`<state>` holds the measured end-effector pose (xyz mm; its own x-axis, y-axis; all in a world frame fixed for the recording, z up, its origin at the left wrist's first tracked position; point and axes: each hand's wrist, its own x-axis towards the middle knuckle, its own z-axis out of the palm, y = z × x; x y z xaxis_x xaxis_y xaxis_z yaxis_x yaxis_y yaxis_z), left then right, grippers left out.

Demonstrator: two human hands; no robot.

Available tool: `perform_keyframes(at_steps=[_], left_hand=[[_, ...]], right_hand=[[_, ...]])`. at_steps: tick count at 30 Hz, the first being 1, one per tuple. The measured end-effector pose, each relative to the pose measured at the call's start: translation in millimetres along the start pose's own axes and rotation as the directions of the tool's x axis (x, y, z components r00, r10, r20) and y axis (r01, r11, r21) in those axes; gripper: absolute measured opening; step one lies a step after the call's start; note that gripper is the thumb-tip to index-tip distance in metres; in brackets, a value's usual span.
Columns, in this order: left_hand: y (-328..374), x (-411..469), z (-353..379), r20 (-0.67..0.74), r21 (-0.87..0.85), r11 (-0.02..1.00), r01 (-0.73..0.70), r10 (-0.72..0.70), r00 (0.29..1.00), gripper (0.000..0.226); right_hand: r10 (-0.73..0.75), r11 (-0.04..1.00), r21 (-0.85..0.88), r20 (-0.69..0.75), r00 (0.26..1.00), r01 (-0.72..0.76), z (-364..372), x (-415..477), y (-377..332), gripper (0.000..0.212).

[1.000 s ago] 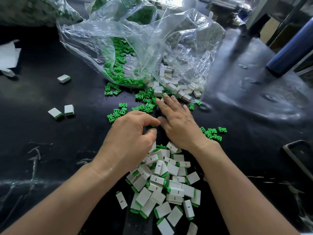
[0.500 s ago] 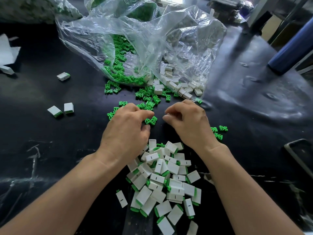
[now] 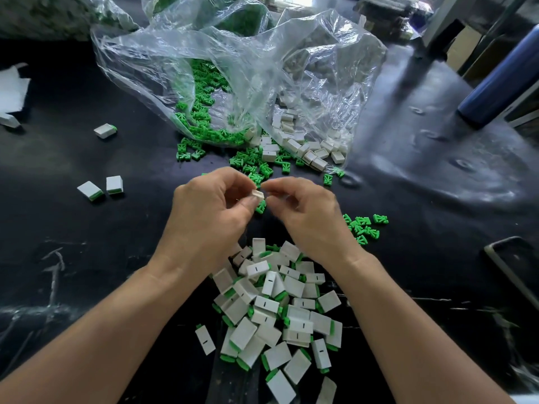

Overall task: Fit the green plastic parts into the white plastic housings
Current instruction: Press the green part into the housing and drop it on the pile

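Head view, looking down at a black tabletop (image 3: 87, 258). Both hands meet at frame centre.

L hand (image 3: 210, 211): fingers curled, thumb & forefinger pinching a small white housing (image 3: 258, 194). The housing is a squat rectangular shell w/ a rimmed end facing up.

R hand (image 3: 306, 217): fingers curled, thumb & forefinger tips pressed together just beside the housing's right end. The tips are blurred, so can't tell what, if anything, they hold.

One green part (image 3: 260, 207) shows just below the housing. Can't tell if it's held or lying on the table.

Lower centre, between the forearms: a heap of finished pieces (image 3: 280, 310). These are flat white blocks w/ a green strip at one end, some w/ a short black slit on the face.

Above the hands, loose green parts (image 3: 256, 167), small branched clips, spill from a crumpled clear plastic bag (image 3: 233, 68) at upper centre. Loose white housings (image 3: 306, 150) lie at the bag's mouth, right of the green. A small green cluster (image 3: 361, 225) sits just right of the R hand.

Edges & room:
- **Left:** a stray piece (image 3: 105, 131) & a pair of pieces (image 3: 114, 184) lie at mid left, w/ bare tabletop between them & the L hand. White paper (image 3: 11, 88) is at the left edge.
- **Right:** a blue cylinder (image 3: 501, 80) at upper right & a dark framed tray (image 3: 513, 266) at the right edge. Both are well apart from the hands, w/ bare black surface between.
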<state>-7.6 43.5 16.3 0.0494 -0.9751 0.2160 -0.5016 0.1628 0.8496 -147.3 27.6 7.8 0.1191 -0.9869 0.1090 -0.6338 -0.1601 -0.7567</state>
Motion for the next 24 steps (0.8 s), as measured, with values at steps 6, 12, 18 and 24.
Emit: perform_keyframes(at_steps=[6, 12, 18, 24], left_hand=[[-0.7, 1.1, -0.9, 0.058, -0.075, 0.994, 0.075, -0.07, 0.996, 0.017], [2.8, -2.2, 0.2, 0.146, -0.17, 0.976, 0.136, -0.111, 0.983, 0.01], [7.9, -4.0, -2.0, 0.204, -0.355, 0.914, 0.195, -0.128, 0.971, 0.021], [9.7, -4.2, -5.2, 0.21, -0.375, 0.905, 0.201, -0.128, 0.969, 0.015]], right_hand=[[-0.066, 0.951, -0.294, 0.107, 0.992, 0.095, 5.6, 2.8, 2.3, 0.021], [-0.022, 1.0, 0.005, -0.02, 1.0, 0.022, -8.9, -0.5, 3.1, 0.006], [0.103, 0.762, 0.627, 0.133, 0.986, -0.164, -19.2, -6.1, -3.7, 0.018], [0.086, 0.768, 0.623, 0.124, 0.988, -0.146, -21.6, -9.6, -8.2, 0.015]])
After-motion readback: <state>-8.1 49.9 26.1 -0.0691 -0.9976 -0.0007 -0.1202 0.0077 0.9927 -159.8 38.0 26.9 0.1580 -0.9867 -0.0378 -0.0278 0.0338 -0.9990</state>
